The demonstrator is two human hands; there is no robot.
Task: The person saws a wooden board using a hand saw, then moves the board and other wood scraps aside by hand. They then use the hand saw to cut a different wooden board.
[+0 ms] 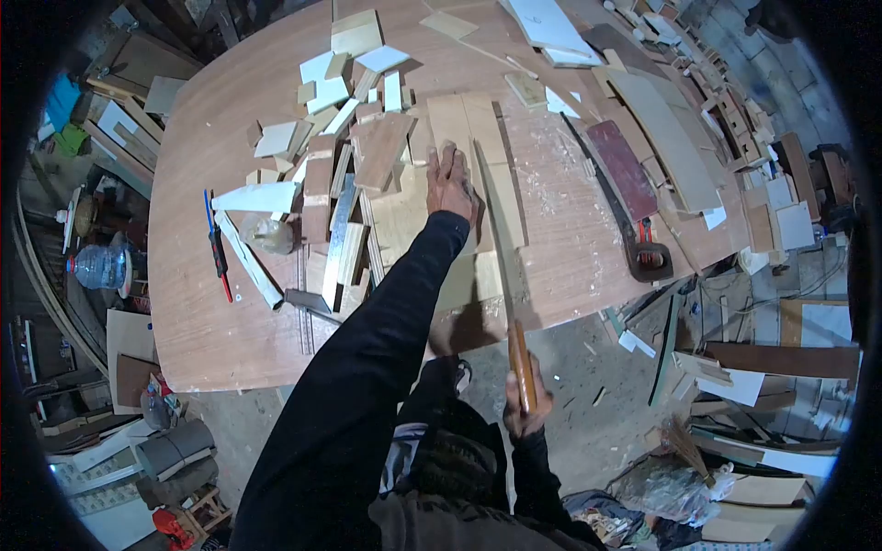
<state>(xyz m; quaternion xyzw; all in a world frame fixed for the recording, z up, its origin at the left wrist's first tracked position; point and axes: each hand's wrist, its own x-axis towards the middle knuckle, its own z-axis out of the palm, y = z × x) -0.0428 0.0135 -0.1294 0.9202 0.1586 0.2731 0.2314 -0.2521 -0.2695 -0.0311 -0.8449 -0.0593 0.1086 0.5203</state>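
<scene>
My left hand [450, 188] lies with its fingers stretched out on a light wooden board [448, 119] on the table. Wrapped round the wooden handle of a handsaw [497, 230] is my right hand [528, 404], just off the table's front edge. The saw's long blade runs away from me, passing close along the right side of my left hand, and its tip lies over the board. More pale wood pieces [473, 280] lie under and in front of my left forearm. Sawdust [574, 230] is scattered to the right of the blade.
Left of the board are piled wood offcuts [322, 170], a knotted plastic bag [271, 236] and a blue-and-red tool [218, 246]. On the right lie a second saw [620, 216] with a dark handle, a dark red block [622, 165] and a long panel [666, 138]. Wood scraps [717, 376] litter the floor.
</scene>
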